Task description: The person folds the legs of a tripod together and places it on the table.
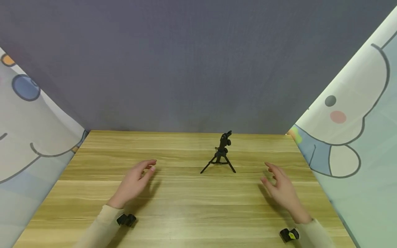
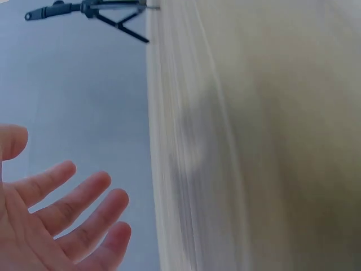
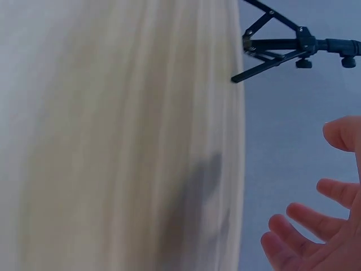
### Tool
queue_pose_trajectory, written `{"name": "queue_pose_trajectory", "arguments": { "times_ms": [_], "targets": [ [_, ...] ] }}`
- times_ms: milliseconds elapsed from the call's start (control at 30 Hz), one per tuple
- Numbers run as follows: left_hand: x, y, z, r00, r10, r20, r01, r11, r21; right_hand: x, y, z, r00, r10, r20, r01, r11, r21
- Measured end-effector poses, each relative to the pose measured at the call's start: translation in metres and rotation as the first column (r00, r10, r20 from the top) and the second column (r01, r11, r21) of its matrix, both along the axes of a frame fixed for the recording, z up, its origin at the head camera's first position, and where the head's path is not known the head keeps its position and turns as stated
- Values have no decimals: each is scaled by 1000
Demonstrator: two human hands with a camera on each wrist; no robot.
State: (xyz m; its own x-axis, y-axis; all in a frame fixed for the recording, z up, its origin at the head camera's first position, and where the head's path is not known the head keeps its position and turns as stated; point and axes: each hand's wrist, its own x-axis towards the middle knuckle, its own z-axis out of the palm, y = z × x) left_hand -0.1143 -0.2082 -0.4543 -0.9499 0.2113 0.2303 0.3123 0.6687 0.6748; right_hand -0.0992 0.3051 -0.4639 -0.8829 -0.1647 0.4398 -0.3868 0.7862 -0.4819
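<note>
A small black tripod [image 1: 221, 153] stands upright with its legs spread, toward the back of the wooden table [image 1: 186, 193]. Two knobs show on its side, and its top tilts to the right. To its left, my left hand [image 1: 133, 182] hovers over the table, fingers relaxed and holding nothing. My right hand [image 1: 280, 189] is likewise held above the wood on the other side, also holding nothing. Neither hand touches the tripod. Both wrist views show loosely spread fingers, with the tripod [image 3: 299, 45] beyond them.
A dark grey panel [image 1: 186, 69] rises behind the table's back edge. Cartoon-printed cloth hangs at the left [image 1: 37, 137] and the right [image 1: 347, 144]. Each wrist carries a small black device, one by the left sleeve [image 1: 102, 224], another by the right sleeve [image 1: 314, 234].
</note>
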Motion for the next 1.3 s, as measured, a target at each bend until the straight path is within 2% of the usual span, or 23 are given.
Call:
{"name": "queue_pose_trajectory", "arguments": {
  "times_ms": [200,467,600,767,900,1100,1300],
  "targets": [
    [-16,33,-7,998,-52,46,47,995,93,-8,-13,8,997,27,72,-20,995,-94],
    [-36,75,-16,980,-152,129,123,970,208,-26,-30,16,996,63,65,-53,989,-138],
    [-44,100,-17,971,-194,139,158,958,238,-33,-41,21,994,82,67,-69,983,-169],
    [-50,128,-16,964,-238,122,200,945,259,-42,-56,32,992,111,61,-96,973,-208],
    [-54,148,-16,966,-242,94,212,943,258,-50,-68,42,990,136,44,-120,958,-261],
    [-59,167,-18,973,-217,78,192,950,248,-61,-86,55,987,163,7,-151,930,-336],
    [-61,178,-20,977,-207,54,187,950,249,-72,-105,69,981,193,-31,-187,879,-438]
  ]
}}
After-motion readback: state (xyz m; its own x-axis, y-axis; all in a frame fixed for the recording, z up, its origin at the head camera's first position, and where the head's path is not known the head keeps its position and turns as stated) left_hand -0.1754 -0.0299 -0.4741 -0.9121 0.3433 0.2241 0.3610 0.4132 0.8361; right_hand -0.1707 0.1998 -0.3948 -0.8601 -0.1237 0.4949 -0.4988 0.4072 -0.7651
